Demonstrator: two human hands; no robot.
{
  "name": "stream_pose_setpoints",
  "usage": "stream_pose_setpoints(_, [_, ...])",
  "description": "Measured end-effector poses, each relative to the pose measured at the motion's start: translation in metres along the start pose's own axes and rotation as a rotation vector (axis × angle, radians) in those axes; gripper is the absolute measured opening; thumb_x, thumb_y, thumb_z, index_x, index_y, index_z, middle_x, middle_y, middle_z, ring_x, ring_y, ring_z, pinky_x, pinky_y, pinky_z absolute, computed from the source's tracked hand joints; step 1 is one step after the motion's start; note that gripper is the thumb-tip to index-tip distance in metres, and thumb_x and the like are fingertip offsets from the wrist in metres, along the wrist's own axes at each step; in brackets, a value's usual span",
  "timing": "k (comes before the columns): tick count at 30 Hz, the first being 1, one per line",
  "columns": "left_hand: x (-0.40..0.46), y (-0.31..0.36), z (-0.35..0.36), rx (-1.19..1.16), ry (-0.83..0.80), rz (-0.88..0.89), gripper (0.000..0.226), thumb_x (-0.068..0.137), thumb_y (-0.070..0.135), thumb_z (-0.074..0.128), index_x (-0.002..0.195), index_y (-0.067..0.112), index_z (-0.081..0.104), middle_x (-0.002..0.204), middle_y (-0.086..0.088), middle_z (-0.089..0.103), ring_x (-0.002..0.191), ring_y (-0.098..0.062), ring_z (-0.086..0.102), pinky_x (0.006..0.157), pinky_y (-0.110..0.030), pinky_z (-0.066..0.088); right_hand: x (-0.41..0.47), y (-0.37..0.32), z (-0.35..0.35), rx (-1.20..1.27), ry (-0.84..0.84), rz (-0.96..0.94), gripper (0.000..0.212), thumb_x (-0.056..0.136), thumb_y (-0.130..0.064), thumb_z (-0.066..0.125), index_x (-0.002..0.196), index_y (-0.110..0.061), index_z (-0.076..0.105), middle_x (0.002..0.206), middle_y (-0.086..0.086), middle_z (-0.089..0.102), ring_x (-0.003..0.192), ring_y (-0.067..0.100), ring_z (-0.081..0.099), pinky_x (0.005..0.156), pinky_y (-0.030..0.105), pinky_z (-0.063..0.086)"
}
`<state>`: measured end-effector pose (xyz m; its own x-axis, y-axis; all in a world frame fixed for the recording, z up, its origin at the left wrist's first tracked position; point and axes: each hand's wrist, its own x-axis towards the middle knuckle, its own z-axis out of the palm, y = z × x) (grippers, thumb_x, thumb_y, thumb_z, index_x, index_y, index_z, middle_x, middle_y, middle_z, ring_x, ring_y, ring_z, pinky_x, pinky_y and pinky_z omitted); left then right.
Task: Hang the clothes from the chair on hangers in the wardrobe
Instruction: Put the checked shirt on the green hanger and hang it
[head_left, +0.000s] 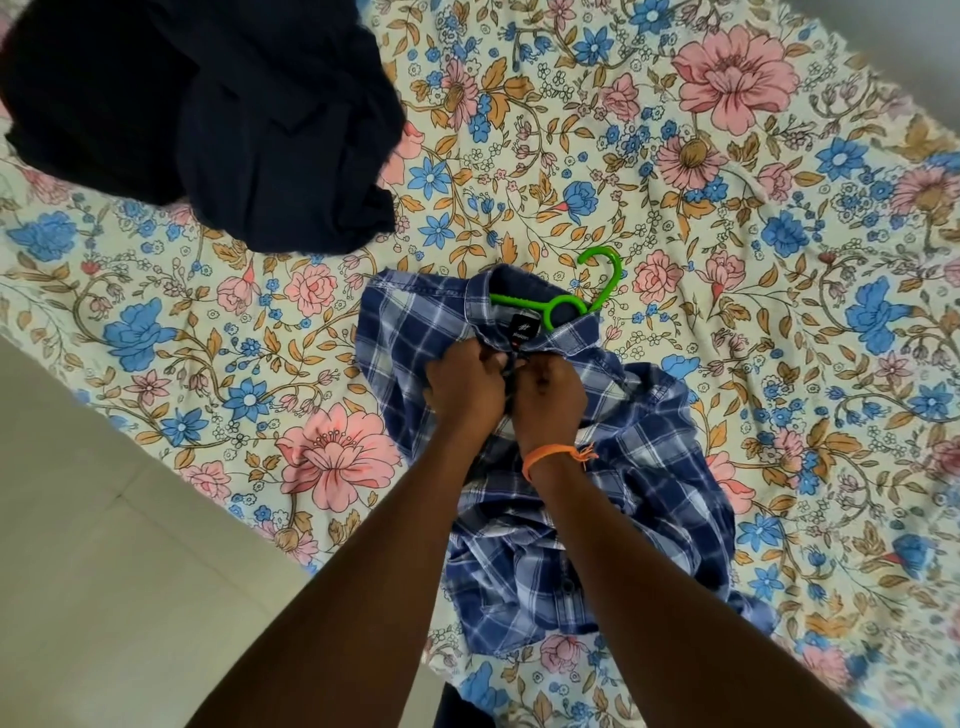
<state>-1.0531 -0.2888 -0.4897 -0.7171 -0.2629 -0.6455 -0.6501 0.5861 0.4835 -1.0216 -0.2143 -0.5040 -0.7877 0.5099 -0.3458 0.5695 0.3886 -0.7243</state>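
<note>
On the floral bedsheet (727, 218), near edge: blue plaid shirt (571, 519) lies crumpled, woven check fabric, collar end away from the person. Both forearms reach in over the shirt. L hand (462, 387) and R hand (550, 389) side by side, knuckles touching, just below the collar; fingers of both curled tight, pinching the shirt front edges together near the neck. Which button or placket they hold: can't tell, hidden by fingers. R wrist has orange thread band (558, 457). Just past the hands, green plastic hanger (569, 304) sits inside the collar, hook sticking out to the right onto the sheet. Black brand label visible inside neck. Far left of shirt: dark navy garment (208, 114), soft heap, well apart. Pale tiled floor (104, 545) left of bed.
</note>
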Motion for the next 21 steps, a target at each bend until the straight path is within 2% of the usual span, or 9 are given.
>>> stream_pose_setpoints(3, [-0.003, -0.006, 0.0, -0.218, -0.048, -0.054, 0.017, 0.093, 0.036, 0.061, 0.08, 0.025, 0.059, 0.096, -0.006, 0.069, 0.096, -0.029, 0.064, 0.092, -0.054, 0.05, 0.0, -0.008, -0.002, 0.156, -0.029, 0.113, 0.017, 0.091, -0.004, 0.063, 0.075, -0.011, 0.065, 0.07, -0.001, 0.062, 0.064, 0.005, 0.054, 0.055, 0.007, 0.035])
stream_pose_setpoints(4, [-0.003, -0.006, 0.0, -0.247, -0.052, -0.067, 0.018, 0.093, 0.036, 0.061, 0.078, 0.025, 0.059, 0.093, -0.005, 0.07, 0.092, -0.027, 0.066, 0.09, -0.053, 0.052, 0.0, -0.009, -0.003, 0.186, -0.033, 0.126, 0.021, 0.09, -0.004, 0.064, 0.072, -0.014, 0.062, 0.067, -0.004, 0.059, 0.06, 0.001, 0.052, 0.055, 0.008, 0.037])
stream_pose_setpoints(5, [-0.004, -0.006, -0.001, -0.258, -0.051, -0.073, 0.019, 0.092, 0.037, 0.061, 0.078, 0.025, 0.06, 0.092, -0.004, 0.07, 0.091, -0.027, 0.066, 0.089, -0.053, 0.052, 0.0, -0.01, -0.004, 0.197, -0.034, 0.131, 0.02, 0.09, -0.005, 0.064, 0.072, -0.014, 0.062, 0.066, -0.005, 0.06, 0.06, 0.0, 0.052, 0.057, 0.012, 0.04])
stream_pose_setpoints(7, [-0.005, -0.004, -0.001, -0.248, -0.051, -0.085, 0.021, 0.092, 0.039, 0.061, 0.078, 0.024, 0.06, 0.091, -0.004, 0.07, 0.09, -0.027, 0.066, 0.089, -0.054, 0.052, -0.001, -0.01, -0.006, 0.177, -0.029, 0.114, 0.011, 0.09, -0.008, 0.066, 0.08, -0.009, 0.067, 0.074, 0.001, 0.066, 0.068, 0.009, 0.06, 0.063, 0.023, 0.047])
stream_pose_setpoints(9, [-0.006, -0.001, -0.001, -0.245, -0.043, -0.095, 0.022, 0.092, 0.04, 0.061, 0.085, 0.019, 0.065, 0.089, -0.005, 0.07, 0.086, -0.027, 0.067, 0.085, -0.05, 0.055, -0.005, -0.009, -0.008, 0.03, 0.0, -0.015, 0.007, 0.092, -0.014, 0.065, 0.087, -0.009, 0.066, 0.086, 0.005, 0.066, 0.079, 0.02, 0.062, 0.07, 0.032, 0.049])
stream_pose_setpoints(11, [-0.007, 0.002, 0.0, -0.236, -0.023, -0.125, 0.025, 0.092, 0.037, 0.061, 0.09, 0.012, 0.069, 0.088, -0.009, 0.071, 0.083, -0.027, 0.068, 0.079, -0.046, 0.057, -0.013, -0.008, -0.008, -0.127, 0.026, -0.174, 0.008, 0.094, -0.018, 0.061, 0.088, -0.013, 0.061, 0.092, 0.003, 0.06, 0.083, 0.023, 0.058, 0.074, 0.04, 0.045])
stream_pose_setpoints(15, [-0.011, 0.005, 0.0, -0.28, -0.01, -0.134, 0.021, 0.093, 0.025, 0.063, 0.092, 0.004, 0.069, 0.089, -0.013, 0.071, 0.084, -0.028, 0.068, 0.078, -0.047, 0.057, -0.019, -0.002, -0.008, -0.229, 0.0, -0.235, 0.018, 0.1, -0.024, 0.053, 0.09, -0.012, 0.062, 0.096, 0.003, 0.058, 0.087, 0.024, 0.056, 0.075, 0.045, 0.044])
stream_pose_setpoints(17, [-0.013, 0.004, -0.003, -0.306, -0.039, -0.121, 0.019, 0.094, 0.023, 0.063, 0.095, 0.006, 0.069, 0.09, -0.01, 0.071, 0.083, -0.024, 0.068, 0.079, -0.045, 0.058, -0.017, 0.0, -0.008, -0.159, -0.001, -0.224, 0.015, 0.099, -0.019, 0.055, 0.092, -0.009, 0.064, 0.095, 0.006, 0.059, 0.087, 0.026, 0.057, 0.073, 0.043, 0.045])
stream_pose_setpoints(21, [-0.014, 0.001, -0.007, -0.376, -0.099, -0.098, 0.015, 0.097, 0.019, 0.06, 0.099, 0.007, 0.069, 0.094, -0.007, 0.071, 0.088, -0.02, 0.067, 0.081, -0.041, 0.058, -0.009, -0.002, -0.009, -0.047, 0.016, -0.144, 0.011, 0.095, -0.009, 0.06, 0.094, -0.002, 0.068, 0.093, 0.012, 0.064, 0.085, 0.026, 0.059, 0.069, 0.021, 0.033])
